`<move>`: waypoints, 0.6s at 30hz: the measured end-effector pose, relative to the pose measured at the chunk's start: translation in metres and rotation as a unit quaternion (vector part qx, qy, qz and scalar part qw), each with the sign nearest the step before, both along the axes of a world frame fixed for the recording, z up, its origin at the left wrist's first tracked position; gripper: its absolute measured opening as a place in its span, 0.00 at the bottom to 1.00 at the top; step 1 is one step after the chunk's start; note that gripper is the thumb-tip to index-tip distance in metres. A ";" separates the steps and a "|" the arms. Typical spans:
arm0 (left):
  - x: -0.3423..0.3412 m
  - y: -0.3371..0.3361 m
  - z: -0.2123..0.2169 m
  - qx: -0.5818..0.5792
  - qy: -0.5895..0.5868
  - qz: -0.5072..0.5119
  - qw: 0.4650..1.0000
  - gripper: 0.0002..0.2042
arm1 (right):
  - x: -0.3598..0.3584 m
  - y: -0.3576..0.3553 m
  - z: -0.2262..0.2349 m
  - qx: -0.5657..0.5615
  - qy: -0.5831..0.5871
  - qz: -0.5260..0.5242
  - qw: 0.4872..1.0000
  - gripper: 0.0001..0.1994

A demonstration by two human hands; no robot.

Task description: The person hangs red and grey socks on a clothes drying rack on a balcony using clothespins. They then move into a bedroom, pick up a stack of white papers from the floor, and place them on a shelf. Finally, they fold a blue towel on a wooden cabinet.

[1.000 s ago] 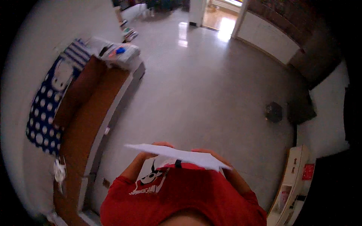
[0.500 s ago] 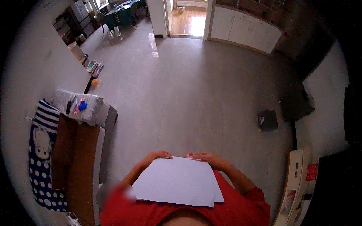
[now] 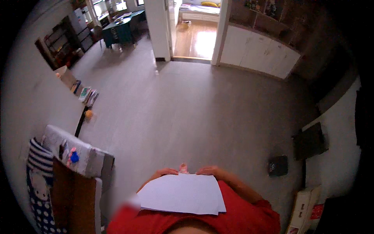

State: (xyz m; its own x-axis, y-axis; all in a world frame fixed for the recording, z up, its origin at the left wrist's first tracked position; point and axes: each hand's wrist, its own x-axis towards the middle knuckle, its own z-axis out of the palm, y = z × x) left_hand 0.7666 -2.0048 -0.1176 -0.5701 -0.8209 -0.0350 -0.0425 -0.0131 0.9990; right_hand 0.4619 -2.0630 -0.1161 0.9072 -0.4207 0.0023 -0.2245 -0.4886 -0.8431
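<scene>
You hold a stack of white paper sheets (image 3: 181, 194) flat against your red shirt (image 3: 241, 218), above the grey floor (image 3: 194, 113). It looks light, thin and floppy, so I judge it needs support at 2 far corners or it sags and the loose sheets slide apart; the lower right corner already shows a 2nd sheet peeking out. The sheets are blank, matte and uncreased. Your left hand (image 3: 166, 171) and right hand (image 3: 208, 170) sit at the far edge, fingers curled together over it; whether they pinch underneath, I cannot tell.
</scene>
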 end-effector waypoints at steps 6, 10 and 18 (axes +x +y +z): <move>0.004 -0.221 0.012 -0.027 0.004 -0.094 0.995 0.17 | -0.010 -0.164 0.032 -0.074 -0.058 -0.096 0.991 0.18; -0.016 -0.361 -0.008 -0.003 -0.015 -0.111 0.994 0.18 | -0.025 -0.282 0.033 0.158 0.048 -0.213 0.963 0.16; -0.047 -0.579 0.000 0.136 -0.023 -0.004 0.990 0.18 | -0.054 -0.558 0.022 0.118 -0.095 -0.177 0.972 0.16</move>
State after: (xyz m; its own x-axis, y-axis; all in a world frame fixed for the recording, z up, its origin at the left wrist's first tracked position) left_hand 0.7196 -2.5833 -0.1173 -0.5696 -0.7722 -0.2814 -0.0901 -0.2817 0.9553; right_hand 0.4082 -2.6210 -0.0945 0.6979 -0.7159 0.0215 -0.1721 -0.1967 -0.9652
